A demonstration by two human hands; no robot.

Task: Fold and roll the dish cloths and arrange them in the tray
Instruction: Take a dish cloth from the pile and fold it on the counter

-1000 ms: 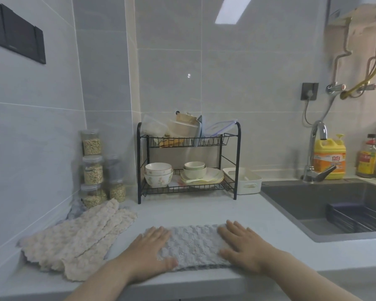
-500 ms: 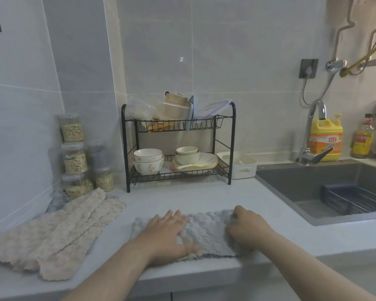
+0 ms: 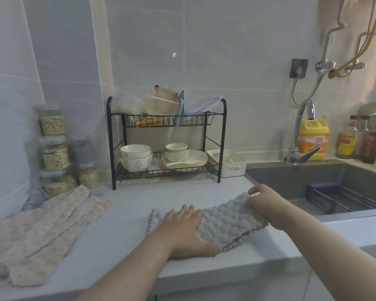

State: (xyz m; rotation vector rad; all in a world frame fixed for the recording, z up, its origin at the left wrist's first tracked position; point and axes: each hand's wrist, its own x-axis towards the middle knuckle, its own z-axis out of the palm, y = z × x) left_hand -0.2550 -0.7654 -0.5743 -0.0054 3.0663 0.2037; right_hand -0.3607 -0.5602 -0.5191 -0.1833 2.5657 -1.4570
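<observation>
Grey dish cloth [image 3: 228, 222] is lying at the front edge of the table [image 3: 128, 203]. Left hand [image 3: 182, 227] is pressing it flat, fingers straight. Right hand [image 3: 265, 205], grip pinching the raised end. Risk: uneven pull skewing the fold, cloth sliding off.

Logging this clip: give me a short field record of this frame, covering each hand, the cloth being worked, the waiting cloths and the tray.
left hand: flat, pressing the left part of the grey cloth onto the counter
right hand: grips the cloth's right end, held above the counter
beige cloths: lying spread at the left, untouched
white tray: beside the dish rack, no cloth visible in it
stage: no roll formed yet
</observation>
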